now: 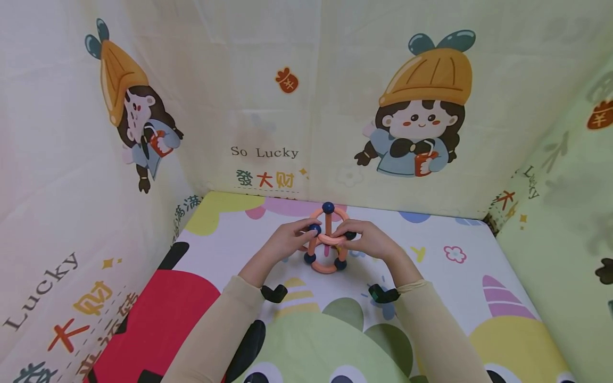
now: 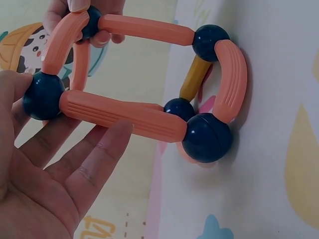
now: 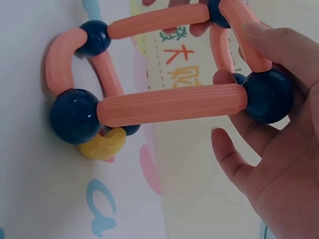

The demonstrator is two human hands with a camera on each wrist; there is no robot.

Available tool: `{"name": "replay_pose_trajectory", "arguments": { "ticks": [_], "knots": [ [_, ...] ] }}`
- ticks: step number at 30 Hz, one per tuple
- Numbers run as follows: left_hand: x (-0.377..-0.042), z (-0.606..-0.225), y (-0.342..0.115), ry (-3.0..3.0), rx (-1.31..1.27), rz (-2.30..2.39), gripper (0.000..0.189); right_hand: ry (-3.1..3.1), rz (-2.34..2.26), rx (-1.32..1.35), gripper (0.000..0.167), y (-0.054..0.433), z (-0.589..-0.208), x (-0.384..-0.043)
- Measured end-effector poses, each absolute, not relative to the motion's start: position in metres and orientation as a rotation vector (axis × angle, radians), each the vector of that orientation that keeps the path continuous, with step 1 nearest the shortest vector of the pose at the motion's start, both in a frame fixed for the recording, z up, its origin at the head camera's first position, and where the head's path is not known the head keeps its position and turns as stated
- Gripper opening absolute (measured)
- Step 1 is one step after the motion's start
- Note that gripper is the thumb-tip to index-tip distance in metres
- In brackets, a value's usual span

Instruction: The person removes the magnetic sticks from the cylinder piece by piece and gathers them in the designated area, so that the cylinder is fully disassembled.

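Observation:
A building frame of orange-pink magnetic rods [image 1: 330, 241] and dark blue balls [image 1: 328, 207] stands near the back of the table, in the middle of the head view. My left hand [image 1: 283, 242] holds its left upper corner. There the thumb presses a blue ball [image 2: 44, 97], and a fingertip touches a straight rod [image 2: 124, 122]. On the opposite corner, my right hand [image 1: 369, 239] grips a ball [image 3: 269, 96], its thumb on a curved rod [image 3: 244, 35]. The lower balls rest on the cloth. A yellow curved piece [image 3: 103, 144] shows behind a lower ball.
A printed cloth [image 1: 335, 303] with cartoon figures covers the table. Fabric walls [image 1: 335, 106] with drawings and lettering rise at the back and both sides. A small black device [image 1: 274, 293] sits at the left wrist, and another black device [image 1: 383, 293] at the right.

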State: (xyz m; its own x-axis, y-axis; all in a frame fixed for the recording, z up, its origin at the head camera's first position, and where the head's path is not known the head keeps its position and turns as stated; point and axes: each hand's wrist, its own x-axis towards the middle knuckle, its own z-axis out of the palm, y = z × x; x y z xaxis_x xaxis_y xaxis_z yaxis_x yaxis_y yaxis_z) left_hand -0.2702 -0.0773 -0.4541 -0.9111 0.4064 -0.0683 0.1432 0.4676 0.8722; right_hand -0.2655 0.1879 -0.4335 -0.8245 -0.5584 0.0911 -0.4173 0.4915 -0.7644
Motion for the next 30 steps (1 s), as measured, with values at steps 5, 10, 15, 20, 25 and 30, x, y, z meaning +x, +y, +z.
{"name": "replay_pose_trajectory", "arguments": {
  "ticks": [5, 10, 15, 20, 25, 30],
  "knots": [
    [-0.2701, -0.4541, -0.0768, 2.457, 0.472, 1.41, 0.039, 2.564, -1.232, -0.824, 0.023, 0.1875, -0.4345, -0.2667],
    [-0.2694, -0.4534, -0.0791, 2.425, 0.451, 1.445, 0.041, 2.561, -1.232, -0.835, 0.022, 0.1871, -0.4335, -0.2653],
    [-0.2669, -0.4508, -0.0808, 2.406, 0.504, 1.387, 0.04, 2.561, -1.238, -0.813, 0.02, 0.1902, -0.4345, -0.266],
    [-0.2668, -0.4497, -0.078, 2.429, 0.514, 1.355, 0.042, 2.555, -1.258, -0.866, 0.019, 0.1927, -0.4351, -0.2673],
    [-0.2681, -0.4534, -0.0776, 2.459, 0.429, 1.367, 0.04, 2.548, -1.232, -0.968, 0.017, 0.1914, -0.4367, -0.2689],
    [-0.2696, -0.4556, -0.078, 2.454, 0.413, 1.399, 0.039, 2.562, -1.215, -0.872, 0.019, 0.1889, -0.4362, -0.2683]
  ]
}}
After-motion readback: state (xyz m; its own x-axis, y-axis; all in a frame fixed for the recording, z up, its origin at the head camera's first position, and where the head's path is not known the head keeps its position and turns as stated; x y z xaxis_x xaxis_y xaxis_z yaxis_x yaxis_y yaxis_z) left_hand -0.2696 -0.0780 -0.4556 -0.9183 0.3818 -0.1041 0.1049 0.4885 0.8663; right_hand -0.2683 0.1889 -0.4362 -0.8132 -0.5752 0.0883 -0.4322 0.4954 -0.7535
